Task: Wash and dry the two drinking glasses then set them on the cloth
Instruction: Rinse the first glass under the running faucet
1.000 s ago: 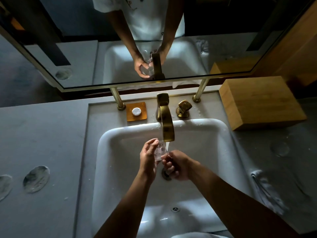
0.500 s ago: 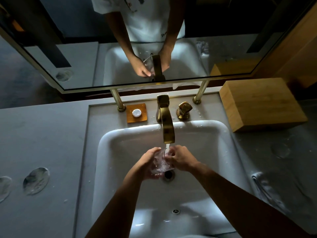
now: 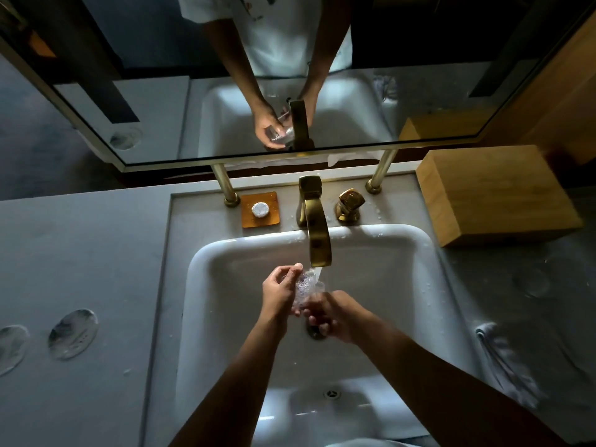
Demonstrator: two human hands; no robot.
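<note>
Both hands on the glass [image 3: 304, 287] just under the faucet [image 3: 317, 240]: left hand [image 3: 279, 293] curls round its side, right hand [image 3: 329, 312] grips its base; I'd expect wet glass to slip, hit the sink [image 3: 403, 253]

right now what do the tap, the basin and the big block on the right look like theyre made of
Curved gold tap: metal, likely brass-plated with a brushed satin finish; it shows soft, dull highlights. White rectangular basin: glazed ceramic or porcelain, judging by its glossy reflections and rounded rim. Tan rectangular block: wood, possibly bamboo; fine parallel grain lines, matte surface.
</note>
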